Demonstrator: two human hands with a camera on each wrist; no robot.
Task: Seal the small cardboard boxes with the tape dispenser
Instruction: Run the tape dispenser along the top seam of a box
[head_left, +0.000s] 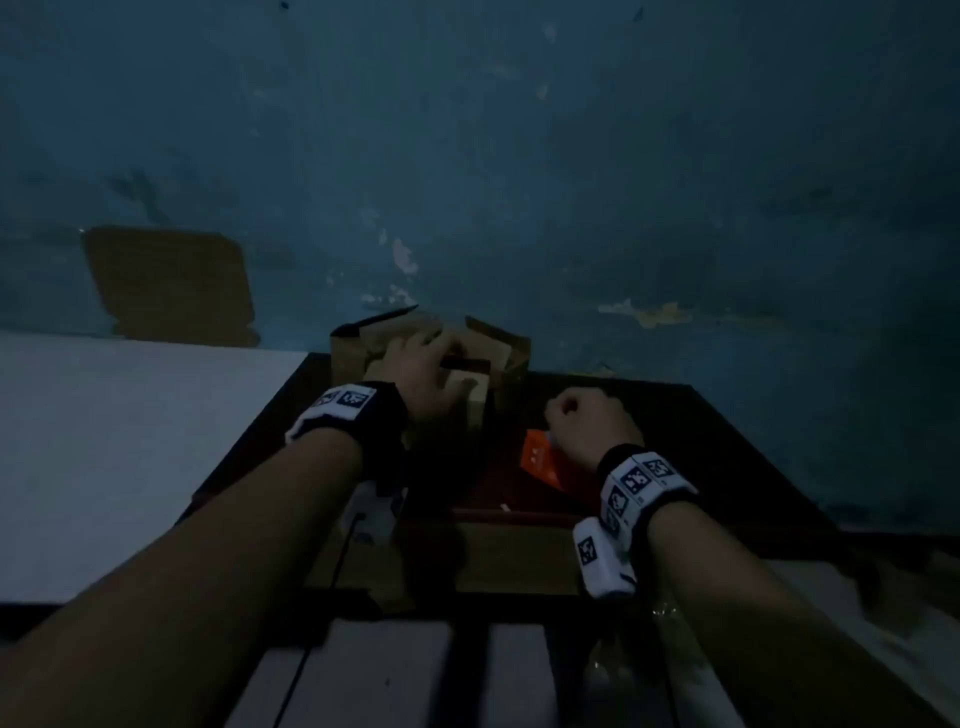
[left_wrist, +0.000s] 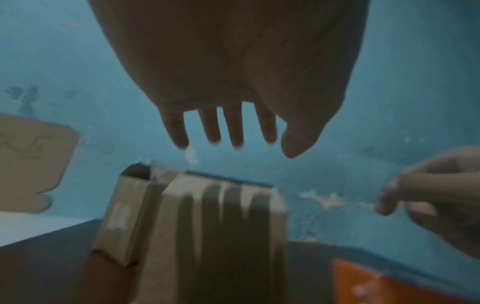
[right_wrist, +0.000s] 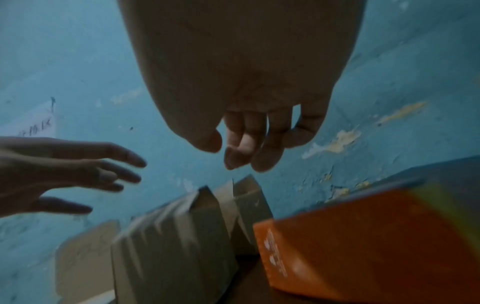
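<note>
A small brown cardboard box (head_left: 475, 392) (left_wrist: 221, 226) (right_wrist: 168, 236) stands on the dark table (head_left: 701, 441) by the blue wall. My left hand (head_left: 436, 364) (left_wrist: 228, 139) (right_wrist: 78, 174) hovers just above its top, fingers straight and spread, their shadows falling on the box. Another brown box (head_left: 501, 343) (left_wrist: 124, 216) with raised flaps stands behind it. My right hand (head_left: 582, 421) (right_wrist: 233, 152) (left_wrist: 428, 195) is to the right, above an orange box (head_left: 540, 457) (right_wrist: 363, 236), with its fingers curled toward the thumb and nothing visible in them. No tape dispenser shows.
The light is dim. A flat cardboard sheet (head_left: 166, 286) leans on the wall at the left above a white surface (head_left: 104, 441). Pale slats (head_left: 374, 675) lie below the table's near edge.
</note>
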